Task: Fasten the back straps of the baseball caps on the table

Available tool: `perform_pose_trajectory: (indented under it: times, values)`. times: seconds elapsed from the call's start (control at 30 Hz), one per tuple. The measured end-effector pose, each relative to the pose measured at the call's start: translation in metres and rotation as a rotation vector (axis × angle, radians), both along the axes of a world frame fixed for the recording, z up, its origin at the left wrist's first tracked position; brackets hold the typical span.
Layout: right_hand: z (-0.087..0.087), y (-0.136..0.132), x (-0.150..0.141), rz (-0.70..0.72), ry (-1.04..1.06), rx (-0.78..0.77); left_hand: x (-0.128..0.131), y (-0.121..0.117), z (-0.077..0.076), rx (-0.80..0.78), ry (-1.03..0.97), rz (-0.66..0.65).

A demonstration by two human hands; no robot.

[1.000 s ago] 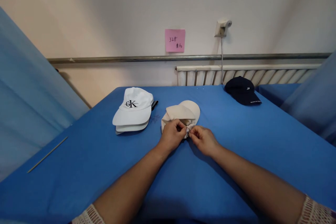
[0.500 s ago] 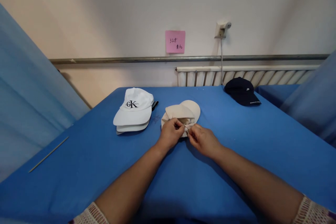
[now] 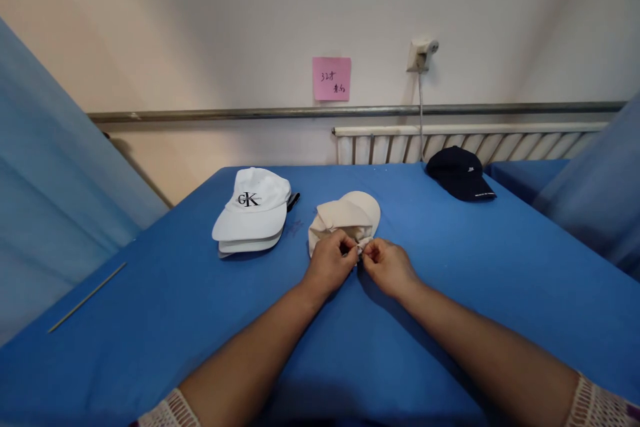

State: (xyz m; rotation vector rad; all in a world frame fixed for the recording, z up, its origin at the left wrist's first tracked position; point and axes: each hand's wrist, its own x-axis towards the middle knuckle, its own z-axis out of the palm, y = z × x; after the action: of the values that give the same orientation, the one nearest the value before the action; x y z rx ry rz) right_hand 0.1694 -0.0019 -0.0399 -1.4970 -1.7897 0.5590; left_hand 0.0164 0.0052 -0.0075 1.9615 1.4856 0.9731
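A beige baseball cap (image 3: 344, 215) lies on the blue-covered table with its brim pointing away and to the right. My left hand (image 3: 330, 259) pinches the cap's back strap from the left, thumb and index finger together. From the right, my right hand (image 3: 389, 265) pinches the same strap close to its buckle area. The fingertips of both hands nearly meet there and hide most of the strap and any fastening. The cap's opening faces me, partly covered by my left hand.
A stack of white caps (image 3: 254, 203) stands to the left, the top one with black lettering. A dark navy cap (image 3: 460, 173) sits at the back right. A thin stick (image 3: 87, 297) lies near the left edge. Blue curtains (image 3: 55, 180) hang at both sides.
My left hand has shifted slightly right and down along the strap. The right hand's fingers have changed their pinch, and the metal-looking bit between the hands is now mostly covered.
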Motion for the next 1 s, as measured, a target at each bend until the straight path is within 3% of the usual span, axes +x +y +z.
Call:
perform_pose_trajectory:
  times: [0.17, 0.43, 0.83, 1.0]
  values:
    - [-0.006, 0.003, 0.000, 0.046, 0.015, -0.021, 0.001, 0.002, 0.000, -0.002, -0.011, 0.037]
    - [0.009, -0.006, 0.005, 0.251, -0.235, 0.233, -0.003, 0.007, -0.002, -0.082, -0.121, 0.113]
    - [0.001, -0.001, 0.002, 0.058, -0.238, 0.155, 0.001, 0.006, -0.010, -0.063, -0.158, 0.038]
    - [-0.008, 0.002, 0.001, 0.099, 0.010, 0.062, 0.001, 0.006, -0.006, -0.058, -0.137, 0.084]
